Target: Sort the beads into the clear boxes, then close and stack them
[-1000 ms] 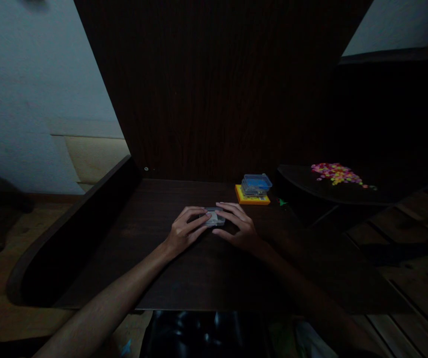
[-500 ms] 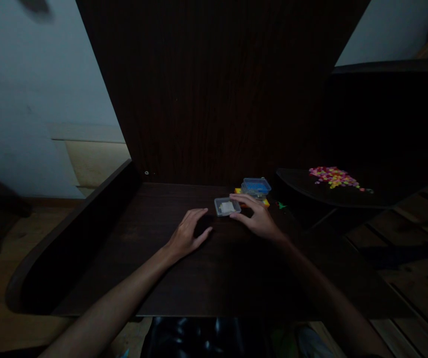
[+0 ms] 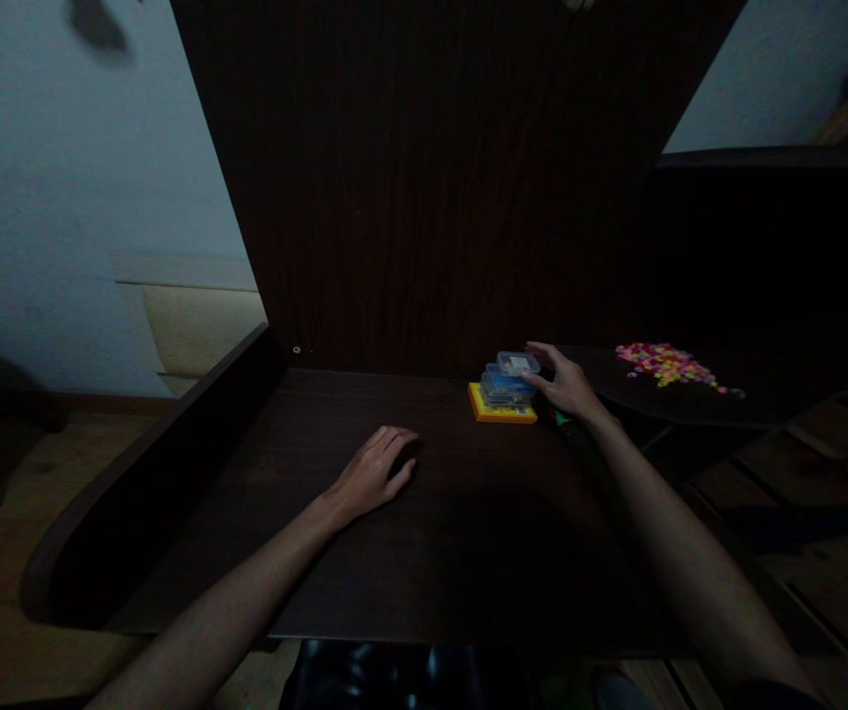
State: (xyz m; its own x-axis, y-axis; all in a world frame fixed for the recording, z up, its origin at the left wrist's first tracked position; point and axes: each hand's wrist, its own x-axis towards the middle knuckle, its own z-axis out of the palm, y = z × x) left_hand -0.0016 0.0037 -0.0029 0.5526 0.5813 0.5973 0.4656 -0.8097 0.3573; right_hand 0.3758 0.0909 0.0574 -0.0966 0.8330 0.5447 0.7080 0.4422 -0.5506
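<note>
My right hand grips a small clear plastic box by its right side, thumb in front and fingers behind. Something pale lies inside that box. It is at the top of a stack of clear boxes, one of them a blue-tinted box. Under the stack lies a flat yellow box. Whether the held box rests fully on the stack, I cannot tell. My left hand rests on the dark desk with nothing in it, its thumb apart from the fingers.
A heap of small colourful beads is spread on a dark side shelf to the right. A small green object lies beside the yellow box. A raised side panel borders the desk's left, and a tall dark back panel stands behind.
My right hand has carried the small clear box from the desk to the right, onto or just over the stack. My left hand stays in nearly the same place.
</note>
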